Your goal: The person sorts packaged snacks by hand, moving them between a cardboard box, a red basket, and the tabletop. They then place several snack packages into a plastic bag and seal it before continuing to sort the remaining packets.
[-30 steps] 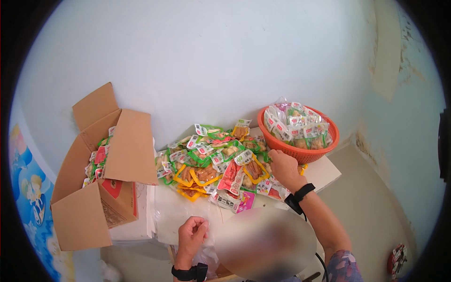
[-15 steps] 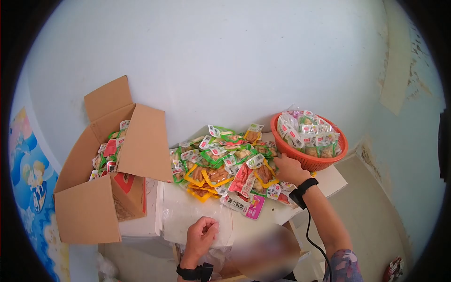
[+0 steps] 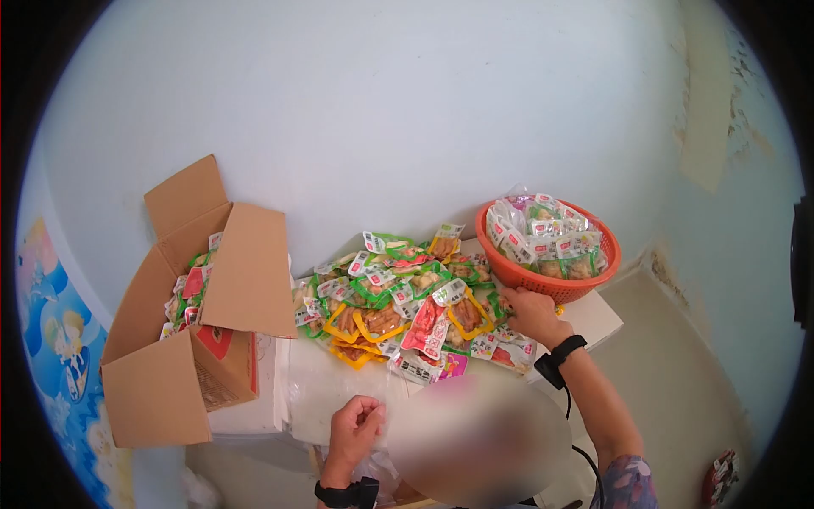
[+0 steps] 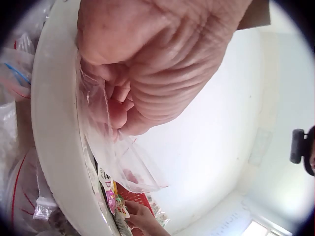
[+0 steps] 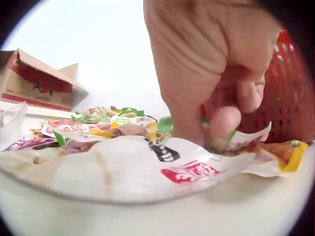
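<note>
My left hand [image 3: 354, 428] grips a clear plastic bag [image 4: 133, 169] near the table's front edge, its fingers curled in the left wrist view. At the right end of a pile of snack packets [image 3: 386, 318], beside the basket, my right hand [image 3: 534, 316] reaches down. In the right wrist view its thumb and fingers close around a small snack packet with a green edge [image 5: 219, 140], largely hidden by the fingers. A white packet with a red label [image 5: 189, 172] lies in front of that hand.
An orange-red basket [image 3: 502, 270] full of bagged packets stands at the table's back right. On the left, an open cardboard box [image 3: 157, 399] holds more packets. A wall [image 3: 356, 110] rises behind the table [image 3: 314, 373]. A blurred oval hides part of the front.
The head view swings one way, then partly back. My right hand stays low at the pile's right end, beside the basket. The left hand keeps its place over the table's front.
</note>
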`<state>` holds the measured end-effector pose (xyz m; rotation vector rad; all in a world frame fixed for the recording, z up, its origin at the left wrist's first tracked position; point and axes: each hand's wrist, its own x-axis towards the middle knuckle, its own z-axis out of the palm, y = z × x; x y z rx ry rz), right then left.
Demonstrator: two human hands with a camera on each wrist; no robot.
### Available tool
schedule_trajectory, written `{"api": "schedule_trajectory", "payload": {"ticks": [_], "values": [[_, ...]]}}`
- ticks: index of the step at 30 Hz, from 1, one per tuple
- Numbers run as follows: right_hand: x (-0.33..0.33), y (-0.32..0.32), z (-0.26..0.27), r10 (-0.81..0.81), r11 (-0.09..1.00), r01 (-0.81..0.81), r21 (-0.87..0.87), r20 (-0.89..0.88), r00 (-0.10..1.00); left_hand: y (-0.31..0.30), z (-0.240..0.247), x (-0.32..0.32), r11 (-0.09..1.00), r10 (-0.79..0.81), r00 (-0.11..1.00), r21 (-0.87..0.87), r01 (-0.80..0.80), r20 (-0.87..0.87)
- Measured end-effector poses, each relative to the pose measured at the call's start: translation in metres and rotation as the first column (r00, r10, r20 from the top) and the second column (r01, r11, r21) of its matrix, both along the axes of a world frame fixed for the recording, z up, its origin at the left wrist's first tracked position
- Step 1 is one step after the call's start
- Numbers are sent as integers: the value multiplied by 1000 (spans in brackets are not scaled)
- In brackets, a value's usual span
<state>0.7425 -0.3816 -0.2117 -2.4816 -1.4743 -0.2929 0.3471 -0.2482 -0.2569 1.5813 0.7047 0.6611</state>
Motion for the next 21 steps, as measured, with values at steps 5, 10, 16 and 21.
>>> {"api": "schedule_trajectory", "payload": {"ticks": [5, 10, 16, 21], "values": [[5, -4, -5, 15, 997, -22, 77, 85, 996, -2, 5, 1, 1000, 7, 1000, -29, -7, -20], [-29, -14, 22, 63, 870, -57, 490, 4, 998, -3, 3, 1, 1000, -8, 1000, 14, 8, -6], [-103, -54, 57, 602, 727, 140, 672, -722, 342, -2, -1, 3, 999, -25, 999, 50, 23, 46], [-155, -59, 22, 634, 756, 195, 625, -773, 22, -9, 3, 4, 1000, 15, 998, 8, -16, 61]]}}
